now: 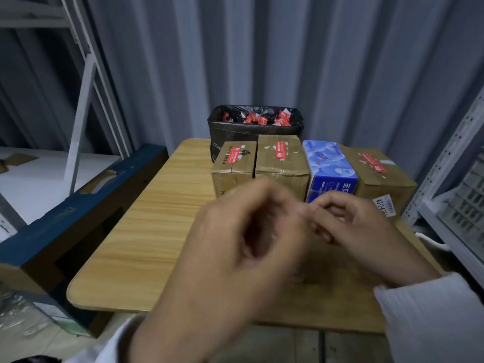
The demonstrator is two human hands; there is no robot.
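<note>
- The left hand (pixel 251 231) and right hand (pixel 366 231) meet above the bench, both blurred. Their fingers (pixel 330 203) are curled and tip to tip. Whether they pinch anything between them cannot be told.
- The blue-and-white printed carton (pixel 331 163) stands just beyond the fingertips, a little to the right. Its long axis runs away from the person, and the right hand looks the nearer for a reach.
- Three brown cardboard boxes with red tape flank it in one row: two on its left (pixel 234 163) (pixel 281 158) and one on its right (pixel 379 174).
- The row rests on the light wood-grain bench (pixel 146 231). Behind it is a black-bagged bin (pixel 255 132) holding red tape scraps (pixel 262 118).
- A grey corrugated metal wall (pixel 288 48) closes the room, with white steel shelving (pixel 458 192) at the right.
</note>
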